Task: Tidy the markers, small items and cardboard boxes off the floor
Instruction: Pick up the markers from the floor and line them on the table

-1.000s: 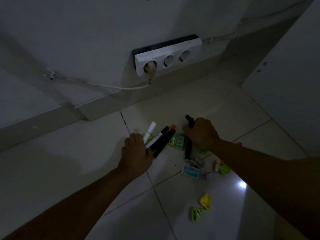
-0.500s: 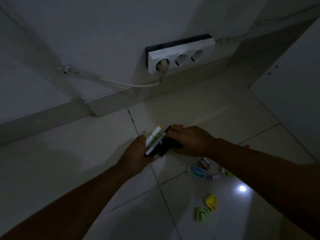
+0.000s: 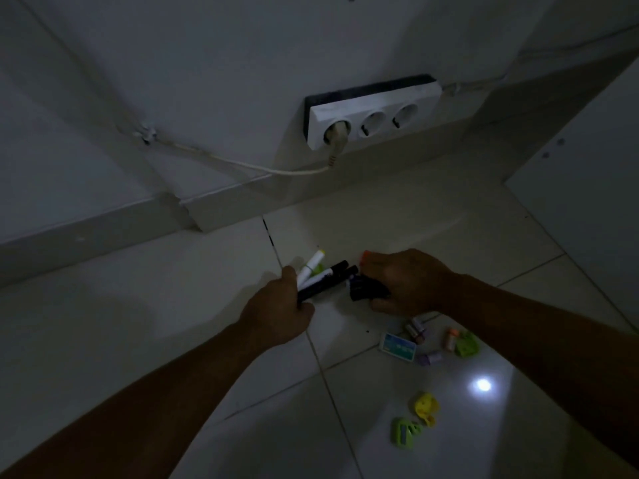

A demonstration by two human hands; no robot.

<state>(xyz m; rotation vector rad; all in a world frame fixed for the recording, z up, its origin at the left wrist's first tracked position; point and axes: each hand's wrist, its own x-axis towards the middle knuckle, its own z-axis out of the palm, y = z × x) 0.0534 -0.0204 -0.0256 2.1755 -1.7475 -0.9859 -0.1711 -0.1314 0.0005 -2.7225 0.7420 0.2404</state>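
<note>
**Me:** Left hand is curled round a fan of markers. My right hand is closed on a dark bunch, with an orange cap poking out beyond it. Both bundles sit just above the floor, below the socket strip.

**Friend:** How will they handle?

**Me:** Light and stiff, I'd judge. The barrels are smooth and round, so they will likely slide against each other and slip out of a loose grip. I'd hold across the middle of the barrels, not by the caps, which may pull off.

**Friend:** What do they look like?

**Me:** It's dim, so only roughly. In the left I count at least 3: 1 white barrel with a yellow-green tip, and 2 with black ends. The right bunch is too dark to count.

**Friend:** And the rest?

**Me:** Well, the small items lie scattered on the tiles by my right forearm. I can see a blue-and-white block, perhaps an eraser, some little capped tubes, a green sharpener and a yellow piece. They all look tiny and light, so I'd pinch each one or scoop them up. I see no cardboard boxes.
</note>
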